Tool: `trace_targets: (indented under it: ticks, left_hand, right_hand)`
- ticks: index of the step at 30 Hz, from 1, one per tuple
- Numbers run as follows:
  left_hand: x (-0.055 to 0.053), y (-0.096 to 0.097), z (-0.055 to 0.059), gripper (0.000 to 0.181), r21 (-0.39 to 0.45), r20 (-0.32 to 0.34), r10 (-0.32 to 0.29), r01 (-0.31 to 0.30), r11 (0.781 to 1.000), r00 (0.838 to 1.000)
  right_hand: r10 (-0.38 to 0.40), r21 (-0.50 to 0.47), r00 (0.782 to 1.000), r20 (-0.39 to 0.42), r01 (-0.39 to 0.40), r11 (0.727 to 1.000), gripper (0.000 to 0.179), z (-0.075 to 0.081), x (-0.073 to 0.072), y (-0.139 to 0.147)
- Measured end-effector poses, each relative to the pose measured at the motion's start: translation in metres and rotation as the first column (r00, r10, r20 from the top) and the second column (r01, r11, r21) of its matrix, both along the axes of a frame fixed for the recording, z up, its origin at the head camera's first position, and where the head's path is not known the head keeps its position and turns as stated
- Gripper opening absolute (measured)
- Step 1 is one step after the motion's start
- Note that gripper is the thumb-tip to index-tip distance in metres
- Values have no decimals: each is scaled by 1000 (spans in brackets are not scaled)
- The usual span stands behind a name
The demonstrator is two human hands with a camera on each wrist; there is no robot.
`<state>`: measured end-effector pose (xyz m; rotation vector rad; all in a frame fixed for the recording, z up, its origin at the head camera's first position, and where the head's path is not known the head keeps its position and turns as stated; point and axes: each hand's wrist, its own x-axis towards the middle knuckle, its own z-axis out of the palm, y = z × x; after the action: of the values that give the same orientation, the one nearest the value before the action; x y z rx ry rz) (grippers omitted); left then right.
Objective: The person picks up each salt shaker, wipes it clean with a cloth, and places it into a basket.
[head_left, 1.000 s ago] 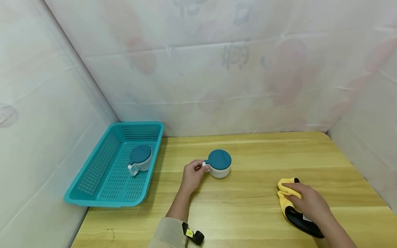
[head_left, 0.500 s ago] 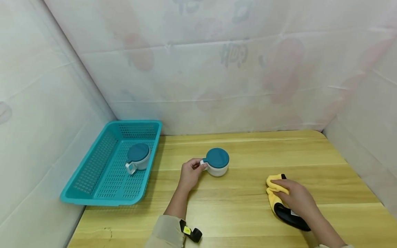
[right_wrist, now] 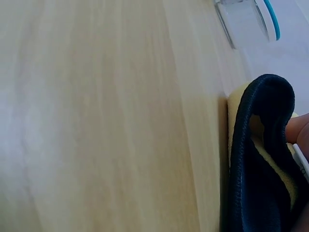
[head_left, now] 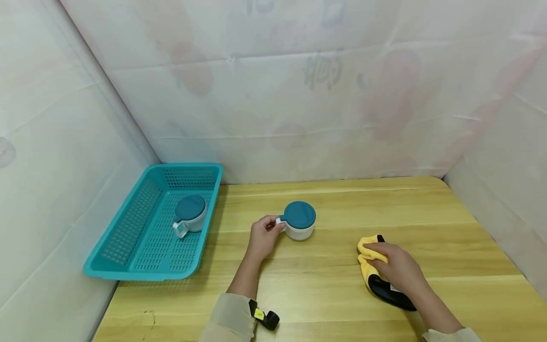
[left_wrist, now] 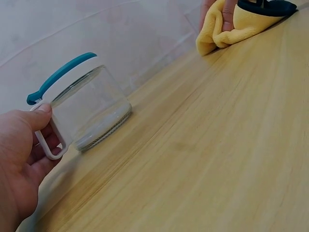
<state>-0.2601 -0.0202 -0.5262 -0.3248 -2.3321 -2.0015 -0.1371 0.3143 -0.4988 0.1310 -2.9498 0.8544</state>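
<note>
Held jar: upright on the tabletop, left of centre, nearer the back edge.
Left grip: pinches the jar's handle.
Right grip: pinches cloth nearer the right edge, apart from the jar.
Basket: at the back left corner; contains second jar.
Progress (judged): partial; one jar in the basket, held jar outside, cloth contact not yet made.

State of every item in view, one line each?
Clear round jar with teal lid and white handle: closed, upright, held by left hand
Teal rectangular plastic basket: upright, holding one jar
Second round teal-lidded jar: closed
Yellow-and-black fabric cloth: bunched, gripped by right hand
</note>
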Motion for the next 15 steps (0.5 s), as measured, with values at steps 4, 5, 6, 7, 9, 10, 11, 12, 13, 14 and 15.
trace_targets:
  ticks: [4,5,6,7,9,10,11,12,13,14,15]
  left_hand:
    - [-1,1,-2,21,8,24,-15,15,1000,1000]
    - [-1,1,-3,22,12,35,-20,20,1000,999]
    - [-2,1,-4,23,14,48,-23,22,1000,999]
    - [-2,1,-4,23,19,51,-26,25,1000,998]
    - [1,1,1,24,26,61,-33,32,999,998]
    - [1,1,1,24,29,63,-38,36,999,997]
    - [1,1,1,24,31,60,-43,41,999,997]
    - [1,1,2,24,33,56,-46,44,998,997]
    - [2,1,2,24,36,46,-49,47,998,998]
    - [2,1,3,24,37,48,-50,48,998,998]
    - [0,2,-2,23,41,42,-50,49,998,998]
  right_hand:
    - [-1,-5,1000,3,1,1000,41,0,-2,0]
    - [-1,-5,1000,1,1,1000,41,-1,-2,0]
    - [0,-7,1000,-4,0,1000,40,-1,-3,0]
    - [4,-9,1000,-12,-4,1000,40,-1,-3,-1]
    - [11,-12,1000,-27,-11,1000,39,-1,-4,-4]
    - [15,-15,999,-36,-15,1000,39,-1,-4,-6]
    - [19,-16,999,-45,-20,1000,39,-1,-4,-9]
    - [23,-18,998,-54,-24,1000,39,-1,-4,-11]
    - [27,-20,998,-62,-28,999,39,-1,-5,-15]
    - [26,-24,997,-69,-28,999,40,-2,-5,-18]
    - [24,-25,997,-78,-26,999,40,-3,-5,-22]
